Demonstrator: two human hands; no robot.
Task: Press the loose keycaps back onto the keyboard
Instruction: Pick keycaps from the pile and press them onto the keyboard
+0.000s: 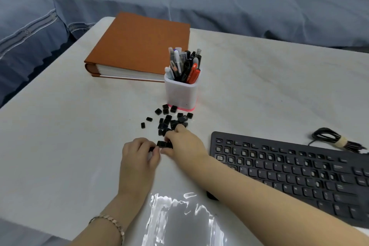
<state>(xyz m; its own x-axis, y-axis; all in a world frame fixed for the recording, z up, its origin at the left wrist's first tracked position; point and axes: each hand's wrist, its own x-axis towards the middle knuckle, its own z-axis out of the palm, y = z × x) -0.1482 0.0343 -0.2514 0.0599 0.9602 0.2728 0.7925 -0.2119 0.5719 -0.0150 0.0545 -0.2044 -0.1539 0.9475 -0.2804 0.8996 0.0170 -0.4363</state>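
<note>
The keycaps [169, 122] are found in a loose scatter on the desk [60, 136], just in front of the pen pot [181, 94] and left of the keyboard [289, 173]. The left hand [139, 154] is seen curled, with one dark cap apparently pinched at its fingertips. The right hand [184, 144] is laid into the near edge of the pile, a cap or two nipped between thumb and forefinger.

Small, hard, light plastic is judged here: nothing fragile, but smooth and easily flicked away. Each cap is best taken by two opposite side walls, the top left free for pressing. The caps are tumbled every way, some on their sides, so no shared heading can be read; legends cannot be made out.

The keyboard's long axis is run left to right, slanting towards the near right, its left end nearest the hands. Bare pale sockets are shown along its upper left rows, and that is presumably where caps are wanted.
</note>
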